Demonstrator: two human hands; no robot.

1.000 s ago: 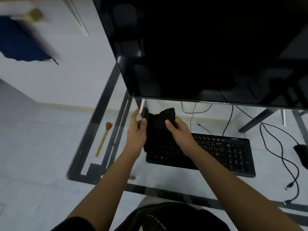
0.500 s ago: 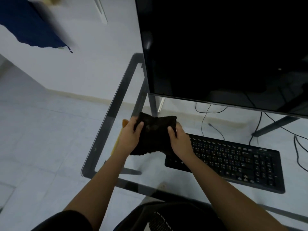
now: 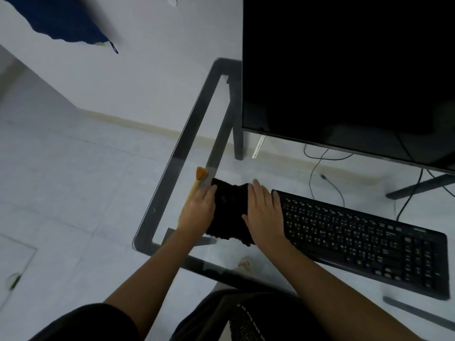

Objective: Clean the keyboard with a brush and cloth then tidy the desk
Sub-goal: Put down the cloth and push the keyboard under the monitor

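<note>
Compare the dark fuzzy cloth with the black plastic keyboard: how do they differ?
The dark fuzzy cloth looks soft and shaggy-edged; the black plastic keyboard is rigid and keyed. The cloth is far smaller than the keyboard. Both are dark and lie on the glass desk.

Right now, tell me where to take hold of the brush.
Pinch the brush by its slim handle, just below the orange bristles, coming down from above: it lies flat on the glass desk, bristles pointing away. The left hand covers the rest.

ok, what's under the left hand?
The brush: its orange bristles and a bit of handle stick out past the left hand, which also overlaps the cloth edge. The rest of the handle is covered.
</note>
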